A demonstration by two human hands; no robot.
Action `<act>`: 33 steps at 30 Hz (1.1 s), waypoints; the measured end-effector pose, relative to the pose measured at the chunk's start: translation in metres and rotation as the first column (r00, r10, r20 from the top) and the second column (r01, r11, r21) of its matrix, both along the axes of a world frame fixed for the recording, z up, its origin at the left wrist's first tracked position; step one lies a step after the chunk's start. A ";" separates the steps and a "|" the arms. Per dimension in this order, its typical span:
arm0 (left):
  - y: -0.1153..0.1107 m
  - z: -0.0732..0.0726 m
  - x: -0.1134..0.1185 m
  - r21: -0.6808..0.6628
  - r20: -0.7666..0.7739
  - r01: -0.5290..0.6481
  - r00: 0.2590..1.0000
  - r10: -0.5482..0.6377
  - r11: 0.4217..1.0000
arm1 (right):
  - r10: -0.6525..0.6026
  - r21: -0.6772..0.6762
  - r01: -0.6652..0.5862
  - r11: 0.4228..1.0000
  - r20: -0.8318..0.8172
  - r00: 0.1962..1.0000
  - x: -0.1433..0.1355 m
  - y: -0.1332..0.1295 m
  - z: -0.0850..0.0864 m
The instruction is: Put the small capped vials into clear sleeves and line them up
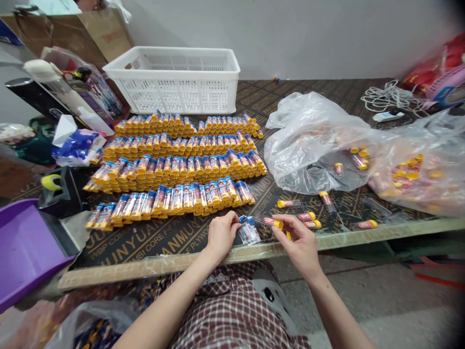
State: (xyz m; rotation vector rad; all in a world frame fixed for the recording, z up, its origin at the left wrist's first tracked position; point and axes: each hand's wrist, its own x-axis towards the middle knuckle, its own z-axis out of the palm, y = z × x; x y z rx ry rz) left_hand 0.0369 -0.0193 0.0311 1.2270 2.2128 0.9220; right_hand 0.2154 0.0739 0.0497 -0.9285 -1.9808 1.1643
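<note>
My left hand [222, 236] is closed, thumb and fingertips pinched at the left edge of a small pile of clear printed plastic labels [249, 233] with blue ends. Between the thumb and fingers of my right hand [298, 241], a clear tube with a yellow cap [273, 222] and a red print inside points left towards the labels. Close to that hand lie several similar tubes, among them one yellow-capped tube [307, 216]. Left of the labels, stacked rows of tubes with blue-topped labels [187, 198] show their yellow caps towards me.
Behind the rows stands a white plastic basket [181, 87]. Clear plastic bags [308, 140] with loose tubes spread over the right side. A tape dispenser [60, 191] and purple dustpan [29, 242] are at the left. The table's taped front edge [152, 265] runs below my hands.
</note>
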 end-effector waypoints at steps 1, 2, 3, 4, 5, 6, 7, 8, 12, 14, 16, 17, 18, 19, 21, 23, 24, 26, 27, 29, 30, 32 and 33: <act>-0.001 0.000 0.001 0.002 -0.039 0.021 0.999 -0.021 1.000 | 0.002 -0.004 -0.002 1.000 -0.005 1.000 0.000 0.000 -0.001; -0.002 0.001 0.001 0.012 -0.079 0.039 0.996 -0.038 0.999 | 0.002 -0.007 -0.003 1.000 -0.008 1.000 0.000 -0.001 -0.001; -0.003 0.002 0.002 0.031 -0.114 0.052 0.992 -0.048 0.998 | 0.003 -0.010 -0.003 1.000 -0.011 1.000 0.000 -0.001 -0.002; -0.004 0.004 0.003 0.057 -0.133 0.057 0.990 -0.049 0.997 | 0.003 -0.014 -0.004 1.000 -0.015 1.000 0.000 -0.002 -0.002; -0.006 0.005 0.004 0.085 -0.128 0.053 0.991 -0.042 0.995 | 0.004 -0.018 -0.004 1.000 -0.021 1.000 0.000 -0.002 -0.003; -0.007 0.006 0.005 0.110 -0.088 0.039 0.996 -0.030 0.993 | 0.004 -0.020 -0.005 1.000 -0.030 1.000 0.001 -0.003 -0.003; -0.008 0.007 0.005 0.131 -0.011 0.013 1.000 -0.012 0.991 | 0.004 -0.020 -0.005 1.000 -0.042 0.999 0.001 -0.004 -0.002; -0.009 0.007 0.005 0.151 0.097 -0.027 0.995 0.013 0.988 | 0.005 -0.019 -0.006 1.000 -0.055 0.998 0.001 -0.005 -0.002; -0.010 0.006 0.002 0.147 0.636 -0.310 0.757 0.150 0.939 | 0.011 -0.003 -0.011 1.000 -0.113 0.994 0.000 -0.014 0.005; -0.011 0.007 0.001 0.089 0.809 -0.424 0.559 0.183 0.901 | 0.010 0.016 -0.008 1.000 -0.125 0.992 -0.001 -0.020 0.007; -0.011 0.009 0.000 0.041 0.893 -0.480 0.411 0.184 0.876 | -0.001 0.049 0.007 0.999 -0.122 0.993 -0.001 -0.026 0.007; -0.011 0.010 0.000 0.024 0.915 -0.493 0.361 0.180 0.869 | -0.008 0.064 0.016 0.998 -0.117 0.993 -0.001 -0.029 0.006; -0.011 0.012 0.000 0.010 0.932 -0.508 0.317 0.176 0.861 | -0.016 0.077 0.025 0.997 -0.117 0.993 -0.001 -0.031 0.005; -0.011 0.013 0.000 -0.002 0.945 -0.525 0.278 0.174 0.851 | -0.020 0.086 0.031 0.996 -0.123 0.992 -0.002 -0.034 0.004; -0.011 0.016 0.000 -0.027 0.961 -0.561 0.212 0.175 0.827 | -0.026 0.096 0.040 0.995 -0.139 0.990 -0.002 -0.037 0.001; -0.011 0.017 0.000 -0.045 0.964 -0.587 0.186 0.188 0.808 | -0.030 0.099 0.045 0.994 -0.154 0.988 -0.002 -0.039 0.000; -0.011 0.018 0.000 -0.049 0.962 -0.592 0.189 0.197 0.805 | -0.032 0.101 0.048 0.994 -0.157 0.987 -0.002 -0.039 -0.001; -0.012 0.019 -0.001 -0.055 0.953 -0.600 0.206 0.220 0.798 | -0.034 0.109 0.051 0.993 -0.159 0.987 -0.002 -0.040 -0.002; -0.012 0.019 -0.001 -0.058 0.950 -0.607 0.211 0.231 0.792 | -0.030 0.115 0.049 0.992 -0.160 0.987 -0.002 -0.041 -0.002; -0.012 0.020 -0.002 -0.067 0.947 -0.623 0.206 0.247 0.779 | -0.022 0.131 0.043 0.990 -0.162 0.987 -0.003 -0.041 -0.002; -0.012 0.020 -0.002 -0.071 0.947 -0.629 0.201 0.250 0.774 | -0.018 0.137 0.040 0.990 -0.163 0.986 -0.003 -0.042 -0.002; -0.012 0.020 -0.002 -0.075 0.949 -0.630 0.193 0.249 0.773 | -0.003 0.141 0.025 0.990 -0.158 0.987 -0.005 -0.043 -0.002; -0.012 0.019 -0.002 -0.071 0.949 -0.629 0.197 0.247 0.774 | 0.014 0.136 0.007 0.991 -0.153 0.988 -0.006 -0.043 -0.002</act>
